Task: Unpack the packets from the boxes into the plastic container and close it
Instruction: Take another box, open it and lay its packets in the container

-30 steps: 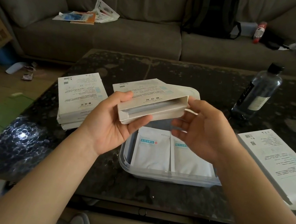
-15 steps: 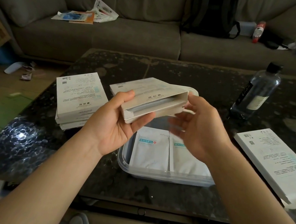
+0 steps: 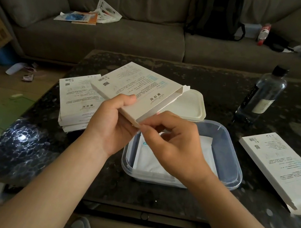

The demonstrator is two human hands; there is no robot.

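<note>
My left hand [image 3: 113,126] grips a flat white box [image 3: 139,88] above the table, its printed face up and its open end toward the right. My right hand [image 3: 172,144] pinches at the lower corner of that open end; whether it holds a flap or a packet is hidden. Under my hands sits the clear plastic container [image 3: 231,165] with white packets [image 3: 150,160] lying flat inside. Its white lid [image 3: 188,105] lies just behind it. A stack of white boxes [image 3: 75,100] rests to the left, and another single white box [image 3: 282,168] lies to the right.
A water bottle [image 3: 261,95] stands at the back right of the dark stone table [image 3: 218,85]. A crumpled plastic bag [image 3: 16,144] covers the table's near left corner. Behind is a grey sofa [image 3: 137,39] with papers and a black backpack [image 3: 217,12].
The box has tilted so its printed top now faces me instead of its open end. My right hand has dropped from beside the opening to its lower corner and closed into a pinch.
</note>
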